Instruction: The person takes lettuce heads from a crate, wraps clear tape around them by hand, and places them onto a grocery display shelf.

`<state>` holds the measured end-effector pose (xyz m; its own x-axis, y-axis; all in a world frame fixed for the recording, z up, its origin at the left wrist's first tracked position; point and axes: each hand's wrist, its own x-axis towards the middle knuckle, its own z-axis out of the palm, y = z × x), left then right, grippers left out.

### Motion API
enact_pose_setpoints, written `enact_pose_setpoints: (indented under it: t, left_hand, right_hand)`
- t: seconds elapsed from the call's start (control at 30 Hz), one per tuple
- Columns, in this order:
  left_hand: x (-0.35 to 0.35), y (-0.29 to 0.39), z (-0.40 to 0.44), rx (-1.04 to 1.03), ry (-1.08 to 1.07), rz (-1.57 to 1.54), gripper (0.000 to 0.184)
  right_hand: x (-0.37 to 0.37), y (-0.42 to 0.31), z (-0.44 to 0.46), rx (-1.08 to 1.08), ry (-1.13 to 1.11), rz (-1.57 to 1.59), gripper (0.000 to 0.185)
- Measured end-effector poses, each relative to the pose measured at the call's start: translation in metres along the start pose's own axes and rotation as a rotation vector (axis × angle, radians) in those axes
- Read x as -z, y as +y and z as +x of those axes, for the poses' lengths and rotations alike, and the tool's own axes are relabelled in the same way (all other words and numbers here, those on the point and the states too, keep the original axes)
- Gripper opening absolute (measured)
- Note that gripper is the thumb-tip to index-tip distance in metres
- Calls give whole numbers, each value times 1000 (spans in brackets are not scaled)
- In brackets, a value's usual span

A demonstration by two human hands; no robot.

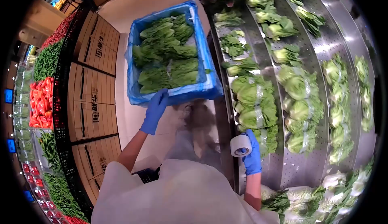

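Observation:
My left hand [155, 111], in a blue glove, is at the near rim of a crate [173, 96] lined with blue plastic, its fingers hooked over the edge. Inside the crate lie several heads of leafy green lettuce [167, 68]. My right hand [252, 155], also gloved in blue, grips a roll of white tape [241, 146], its core facing me. That hand is beside the bundled lettuce [262, 140] on the lowest step of the metal display shelf. White tape wraps those bundles.
A stepped metal shelf [275, 171] on the right carries rows of taped lettuce [301, 107] and loose bok choy [279, 28]. Wrapped cabbages [301, 195] lie at the lower right. On the left, cartons [95, 84] stand below red peppers [41, 103] and green chilies [48, 60].

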<state>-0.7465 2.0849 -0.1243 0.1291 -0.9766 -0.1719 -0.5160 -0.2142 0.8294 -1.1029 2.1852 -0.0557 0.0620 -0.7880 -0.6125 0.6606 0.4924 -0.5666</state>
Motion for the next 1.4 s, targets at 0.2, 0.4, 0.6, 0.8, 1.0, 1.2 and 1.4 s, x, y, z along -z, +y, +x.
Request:
enact_pose_setpoints:
  t: [0.2, 0.4, 0.6, 0.8, 1.0, 1.2, 1.4]
  left_hand:
    - [18, 18, 182, -606, 74, 355, 43]
    - [-59, -15, 332, -636, -368, 725, 71]
    - [-12, -39, 346, -365, -630, 308, 75]
    - [97, 7, 298, 273, -770, -487, 64]
    - [114, -23, 263, 525, -934, -631, 65]
    - [109, 22, 236, 463, -1063, -562, 69]
    - [80, 19, 237, -45, -1136, -287, 69]
  right_hand:
    - [-55, 61, 81, 65, 81, -192, 33]
    - [-131, 91, 112, 24, 289, -124, 30]
    - [-160, 69, 123, 6, 309, -58, 25]
    - [-209, 51, 183, -12, 112, -376, 34]
    - [-241, 61, 234, -156, -123, -305, 52]
    - [-262, 64, 234, -319, -331, -242, 58]
    - [-229, 84, 243, -393, -296, -289, 44]
